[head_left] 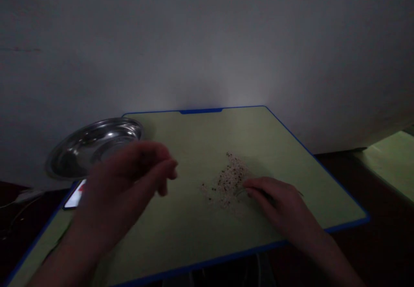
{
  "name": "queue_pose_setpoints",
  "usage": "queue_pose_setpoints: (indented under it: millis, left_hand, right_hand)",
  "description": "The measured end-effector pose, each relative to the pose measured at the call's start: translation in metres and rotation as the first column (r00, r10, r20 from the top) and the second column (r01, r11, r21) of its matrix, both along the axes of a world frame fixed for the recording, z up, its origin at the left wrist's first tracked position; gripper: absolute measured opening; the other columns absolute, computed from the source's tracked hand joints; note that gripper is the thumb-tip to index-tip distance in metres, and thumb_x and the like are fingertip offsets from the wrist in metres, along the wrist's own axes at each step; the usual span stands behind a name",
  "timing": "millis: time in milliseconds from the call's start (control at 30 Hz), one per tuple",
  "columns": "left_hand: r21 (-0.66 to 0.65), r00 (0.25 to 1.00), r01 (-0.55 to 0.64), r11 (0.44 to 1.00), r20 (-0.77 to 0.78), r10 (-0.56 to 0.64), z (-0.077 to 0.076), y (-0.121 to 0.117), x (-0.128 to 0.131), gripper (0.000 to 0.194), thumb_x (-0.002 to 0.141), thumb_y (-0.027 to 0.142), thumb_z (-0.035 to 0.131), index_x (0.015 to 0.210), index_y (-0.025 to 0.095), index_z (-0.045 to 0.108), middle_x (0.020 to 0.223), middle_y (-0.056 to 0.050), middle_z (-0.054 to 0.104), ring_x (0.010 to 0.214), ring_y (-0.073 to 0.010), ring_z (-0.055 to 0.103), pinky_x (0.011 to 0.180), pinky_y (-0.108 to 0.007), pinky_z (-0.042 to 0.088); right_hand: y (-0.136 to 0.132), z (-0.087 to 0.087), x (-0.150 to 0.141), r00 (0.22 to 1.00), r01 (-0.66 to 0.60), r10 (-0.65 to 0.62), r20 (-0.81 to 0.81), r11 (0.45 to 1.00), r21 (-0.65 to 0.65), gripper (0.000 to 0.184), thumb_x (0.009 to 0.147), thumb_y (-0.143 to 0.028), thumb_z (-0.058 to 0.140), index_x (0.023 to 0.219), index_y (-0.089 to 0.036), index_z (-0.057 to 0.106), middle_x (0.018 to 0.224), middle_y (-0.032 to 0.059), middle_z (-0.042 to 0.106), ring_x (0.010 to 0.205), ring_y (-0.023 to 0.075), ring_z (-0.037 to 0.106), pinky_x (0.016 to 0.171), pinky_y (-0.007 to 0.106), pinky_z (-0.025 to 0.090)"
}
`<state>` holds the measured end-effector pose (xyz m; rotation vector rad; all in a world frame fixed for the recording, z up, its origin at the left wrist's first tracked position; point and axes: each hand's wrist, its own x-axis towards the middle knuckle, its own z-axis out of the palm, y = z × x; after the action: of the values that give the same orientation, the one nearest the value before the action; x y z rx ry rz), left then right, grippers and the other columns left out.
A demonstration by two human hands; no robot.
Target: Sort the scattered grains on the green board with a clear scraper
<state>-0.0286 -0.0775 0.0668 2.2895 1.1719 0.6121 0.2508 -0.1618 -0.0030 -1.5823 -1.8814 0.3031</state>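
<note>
A small heap of pale, rice-like grains (237, 170) mixed with dark round bits lies spread on the table (181, 231). At its right edge, my right hand (278, 201) pinches a thin tool (239, 191); the tip reaches into the grains and the other end pokes out behind the hand. Its exact kind is too dim to make out. My left hand (129, 183) is raised left of the heap, in front of the metal basin (87, 149). Its thumb and fingertips are drawn together, blurred, and whatever they hold, if anything, cannot be seen.
The shiny basin sits at the table's left edge, partly hidden by my left hand. A phone (73, 195) with a lit screen lies just below it. Blue trim (200, 111) borders the table, and a pale wall (207, 41) rises behind.
</note>
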Motion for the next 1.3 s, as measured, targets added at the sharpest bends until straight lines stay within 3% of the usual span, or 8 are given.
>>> queue_pose_setpoints:
  millis: [133, 267, 367, 467, 567, 867, 1033, 1300]
  left_hand:
    - [-0.063, 0.996, -0.022, 0.998, 0.079, 0.027, -0.004, 0.033, 0.030, 0.019, 0.091, 0.034, 0.048, 0.086, 0.019, 0.058, 0.066, 0.001, 0.065, 0.051, -0.0112, 0.057, 0.050, -0.023, 0.042]
    - [-0.034, 0.998, 0.064, 0.997, -0.003, -0.064, -0.020, 0.063, 0.049, 0.017, 0.090, 0.030, 0.048, 0.083, 0.018, 0.057, 0.067, 0.001, 0.065, 0.055, -0.0110, 0.057, 0.054, -0.023, 0.040]
    - [0.010, 0.996, 0.047, 0.999, -0.081, -0.046, -0.036, 0.073, 0.046, 0.016, 0.090, 0.029, 0.048, 0.085, 0.018, 0.058, 0.067, 0.000, 0.065, 0.057, -0.0117, 0.056, 0.055, -0.024, 0.038]
    - [0.063, 0.985, 0.015, 0.998, -0.171, -0.004, -0.048, 0.077, 0.038, 0.019, 0.090, 0.032, 0.048, 0.088, 0.018, 0.060, 0.068, 0.000, 0.064, 0.057, -0.0129, 0.055, 0.056, -0.025, 0.036]
    - [0.070, 0.985, -0.003, 0.998, -0.171, 0.015, -0.054, 0.080, 0.034, 0.025, 0.092, 0.036, 0.044, 0.088, 0.018, 0.061, 0.070, -0.001, 0.064, 0.059, -0.0140, 0.054, 0.056, -0.026, 0.035]
    - [0.057, 0.990, -0.037, 0.998, -0.133, 0.045, -0.057, 0.084, 0.032, 0.026, 0.090, 0.037, 0.046, 0.080, 0.018, 0.060, 0.067, -0.001, 0.062, 0.058, -0.0139, 0.054, 0.056, -0.027, 0.035]
    - [0.018, 0.994, -0.049, 0.999, -0.094, 0.050, -0.060, 0.084, 0.031, 0.021, 0.086, 0.038, 0.054, 0.089, 0.018, 0.060, 0.070, 0.000, 0.064, 0.056, -0.0128, 0.054, 0.055, -0.025, 0.038]
    - [0.025, 0.983, -0.056, 0.998, -0.175, 0.059, -0.060, 0.084, 0.032, 0.023, 0.089, 0.035, 0.048, 0.091, 0.018, 0.064, 0.078, -0.003, 0.068, 0.067, -0.0165, 0.059, 0.061, -0.028, 0.039]
  right_hand:
    - [-0.002, 0.000, 0.003, 1.000, 0.028, -0.028, -0.003, 1.000, 0.009, 0.021, 0.093, -0.025, 0.052, 0.100, -0.021, 0.071, 0.094, 0.0040, 0.077, 0.084, 0.0177, 0.072, 0.077, 0.033, 0.058]
    - [-0.005, -0.005, 0.005, 0.998, 0.038, -0.039, 0.043, 0.999, 0.025, 0.021, 0.094, -0.025, 0.051, 0.099, -0.021, 0.070, 0.093, 0.0043, 0.077, 0.082, 0.0182, 0.072, 0.076, 0.034, 0.058]
    - [-0.009, -0.003, -0.001, 0.997, -0.013, 0.010, 0.079, 0.999, 0.036, 0.020, 0.095, -0.024, 0.050, 0.100, -0.021, 0.069, 0.091, 0.0038, 0.076, 0.080, 0.0168, 0.072, 0.072, 0.032, 0.058]
    - [-0.012, 0.004, -0.006, 0.993, -0.082, 0.078, 0.085, 0.996, 0.043, 0.019, 0.095, -0.022, 0.050, 0.099, -0.022, 0.068, 0.087, 0.0014, 0.076, 0.077, 0.0144, 0.072, 0.068, 0.027, 0.057]
    - [-0.015, 0.010, -0.005, 0.993, -0.060, 0.053, 0.104, 0.996, 0.068, 0.016, 0.094, -0.022, 0.052, 0.100, -0.024, 0.067, 0.087, -0.0006, 0.076, 0.075, 0.0129, 0.071, 0.068, 0.025, 0.057]
    - [-0.024, 0.009, -0.002, 0.983, -0.092, 0.079, 0.166, 0.993, 0.071, 0.017, 0.097, -0.026, 0.050, 0.099, -0.025, 0.066, 0.083, 0.0000, 0.076, 0.072, 0.0127, 0.072, 0.062, 0.022, 0.057]
    - [-0.025, 0.011, -0.005, 0.981, -0.141, 0.129, 0.143, 0.987, 0.080, 0.018, 0.097, -0.025, 0.049, 0.097, -0.024, 0.067, 0.081, -0.0002, 0.076, 0.070, 0.0116, 0.072, 0.061, 0.020, 0.057]
    - [-0.029, 0.005, 0.001, 0.988, -0.071, 0.066, 0.140, 0.997, 0.033, 0.016, 0.094, -0.022, 0.053, 0.099, -0.024, 0.067, 0.085, 0.0019, 0.076, 0.073, 0.0152, 0.072, 0.062, 0.025, 0.058]
